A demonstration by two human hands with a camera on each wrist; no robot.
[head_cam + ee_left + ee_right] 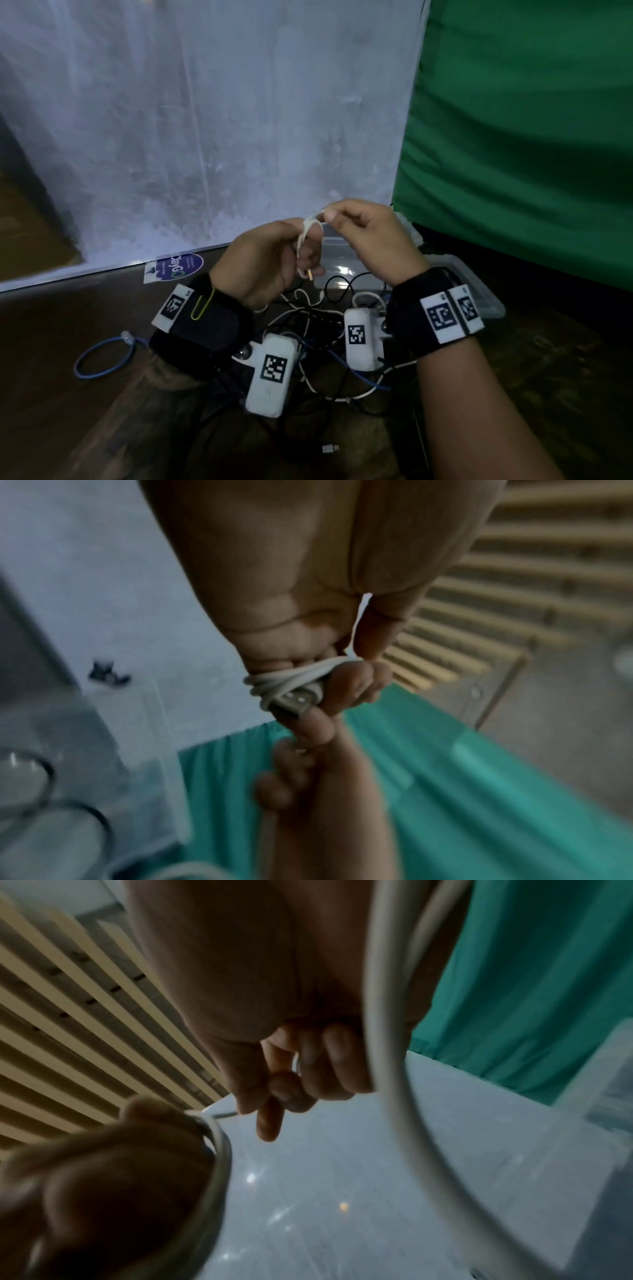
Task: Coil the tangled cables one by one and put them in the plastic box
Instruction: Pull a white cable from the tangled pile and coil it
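A white USB cable (307, 236) is wound in tight loops round the fingers of my left hand (274, 257), raised above the table. Its coil (287, 681) and metal USB plug (291, 703) show close up in the left wrist view. My right hand (363, 233) pinches the cable's free end at the top of the coil; a white strand (219, 1148) runs past it. The clear plastic box (479, 294) sits just behind my hands. A tangle of black, white and blue cables (329, 329) lies on the table under my wrists.
A coiled blue network cable (102, 356) lies at the left on the dark wooden table (51, 394). A small metal adapter (330, 448) lies near the front. A white sheet (205, 120) hangs behind, a green curtain (531, 137) at right. A sticker (174, 267) lies by the sheet.
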